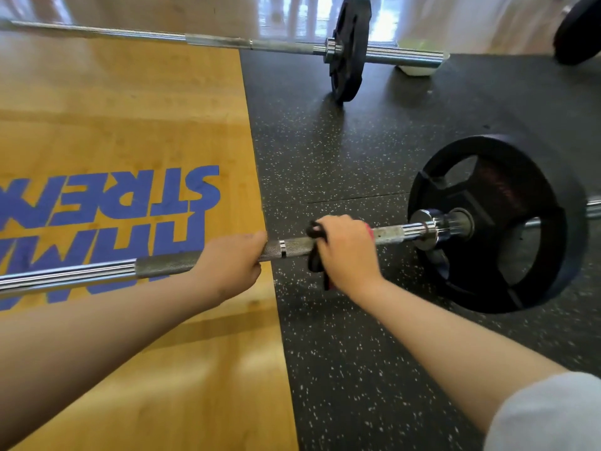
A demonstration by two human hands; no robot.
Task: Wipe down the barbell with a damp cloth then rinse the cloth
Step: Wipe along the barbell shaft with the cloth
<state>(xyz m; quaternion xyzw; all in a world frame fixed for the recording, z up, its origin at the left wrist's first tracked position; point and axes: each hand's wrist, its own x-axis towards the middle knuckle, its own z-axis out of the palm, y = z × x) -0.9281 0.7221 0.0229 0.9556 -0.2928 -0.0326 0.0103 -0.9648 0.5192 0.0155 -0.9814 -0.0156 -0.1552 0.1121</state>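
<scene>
A steel barbell [292,248] runs across the lower middle of the view, its right end carrying a black weight plate [494,222] that stands on the floor. My left hand [231,260] grips the knurled shaft where the wood meets the rubber. To its right, my right hand [348,249] grips a dark cloth with red edging [314,259] wrapped round the shaft, a short way from the chrome collar [426,227]. Rust-like spots mark the bar between my right hand and the collar.
A second barbell [227,42] with a black plate [349,50] lies farther off. A white basin [416,70] sits behind its sleeve. Another plate [579,30] shows at top right. Floor is a wooden platform [130,125] on the left and speckled black rubber [357,141] on the right.
</scene>
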